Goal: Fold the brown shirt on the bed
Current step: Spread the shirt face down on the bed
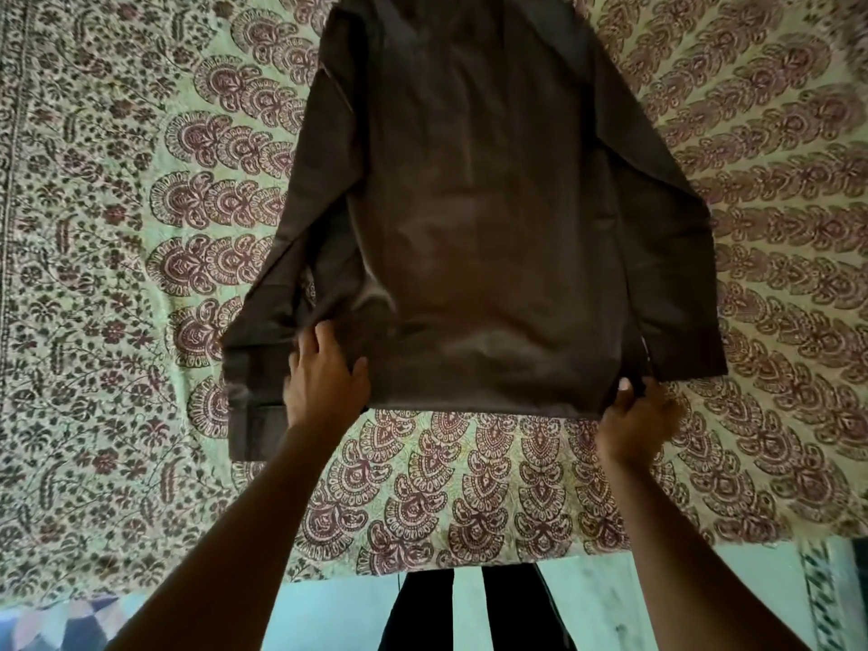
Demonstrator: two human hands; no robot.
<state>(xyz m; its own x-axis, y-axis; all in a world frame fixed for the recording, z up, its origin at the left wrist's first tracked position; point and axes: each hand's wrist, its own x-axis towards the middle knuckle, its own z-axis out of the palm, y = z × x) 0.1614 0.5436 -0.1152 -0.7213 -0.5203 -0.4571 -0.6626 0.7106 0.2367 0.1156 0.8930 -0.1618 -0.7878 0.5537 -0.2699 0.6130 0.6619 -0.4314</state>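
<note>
The brown shirt (474, 218) lies spread flat on the bed, back side up, collar end far from me and hem nearest me. Both long sleeves run down along its sides, the left cuff reaching past the hem. My left hand (324, 378) rests on the shirt's lower left corner, fingers spread over the cloth where sleeve meets body. My right hand (639, 415) pinches the lower right corner of the hem, thumb on top of the fabric and fingers tucked beneath it.
A patterned bedspread (117, 218) in green and maroon covers the bed on all sides of the shirt. The bed's near edge (469, 563) runs across the bottom, with pale floor (610, 603) and my dark trouser legs below it.
</note>
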